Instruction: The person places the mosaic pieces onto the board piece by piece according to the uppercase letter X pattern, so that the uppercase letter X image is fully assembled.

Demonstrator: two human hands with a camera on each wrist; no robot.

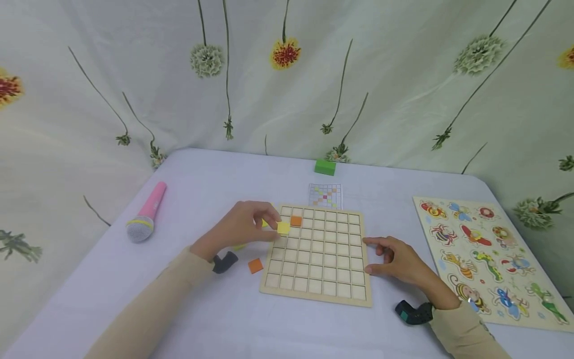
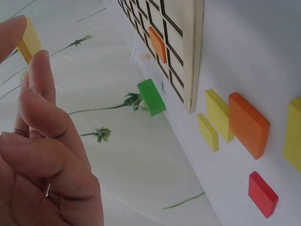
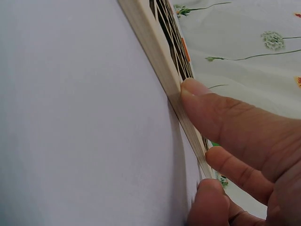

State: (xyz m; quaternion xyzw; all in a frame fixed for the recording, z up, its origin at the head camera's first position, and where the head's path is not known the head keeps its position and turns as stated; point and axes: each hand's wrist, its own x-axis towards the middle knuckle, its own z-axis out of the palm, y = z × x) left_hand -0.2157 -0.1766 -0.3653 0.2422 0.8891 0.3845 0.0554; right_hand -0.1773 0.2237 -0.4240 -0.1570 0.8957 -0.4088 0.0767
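Pinching yellow tile in left hand, above left side of wooden grid board, touching right edge with right hand, fingertips apart

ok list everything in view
Grid board: 1, beige, centre
Held tile: 1, yellow, left hand
Grid tile: 1, orange, on board
Tiles: 3+, yellow, left of board
Tiles: 1+, orange, same side
Tile: 1, red, same side
Card: 1, multicoloured, behind board
Block: 1, green, behind card
Microphone: 1, pink, left
Insect board: 1, multicoloured, right
Table: 1, white, underneath
Backdrop: 1, floral, behind
Wrist devices: 2, black, wrists
Sleeves: 2, beige, front
Left hand: 1, bare, board's left
Right hand: 1, bare, board's right
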